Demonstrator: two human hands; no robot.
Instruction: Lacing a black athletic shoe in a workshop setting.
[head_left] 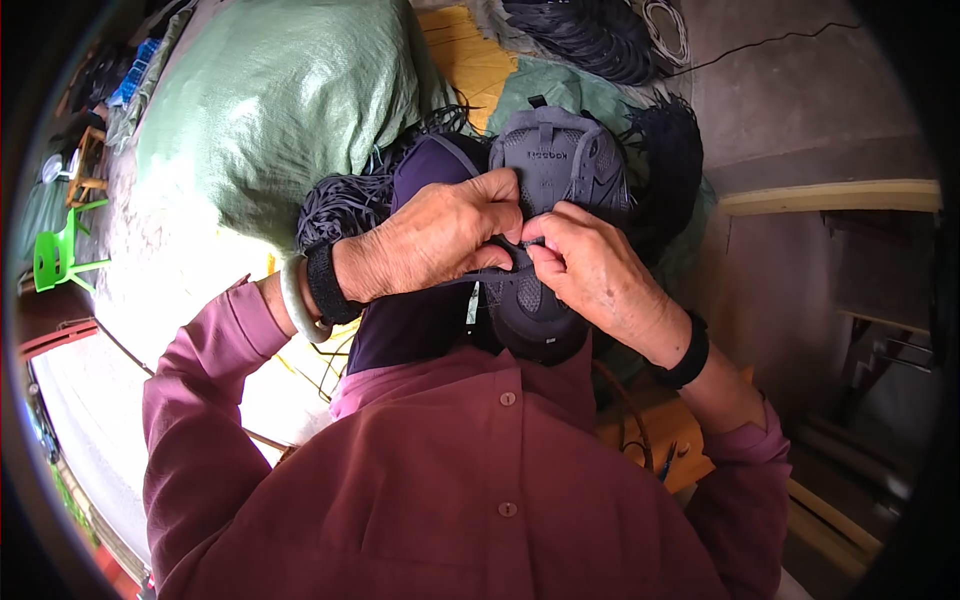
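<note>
A dark grey sneaker upper (545, 150) lies on my lap, its heel end away from me and its rounded toe close to my body. Over its lacing area, both hands meet with bent fingers. My left hand (440, 235) is closed, and a dark flat shoelace (468, 279) runs by its thumb across the shoe. Thumb and forefinger of my right hand (600, 270) pinch a short dark piece of lace at the shoe's middle. My fingers partly hide the eyelets.
Bunches of dark laces (340, 208) lie left of the shoe; a dark fringed bundle (668, 165) hangs at its right. A big pale green woven sack (270, 110) fills the upper left. Farther off stands a green chair (58, 255). Dark coiled material (590, 38) lies at the top.
</note>
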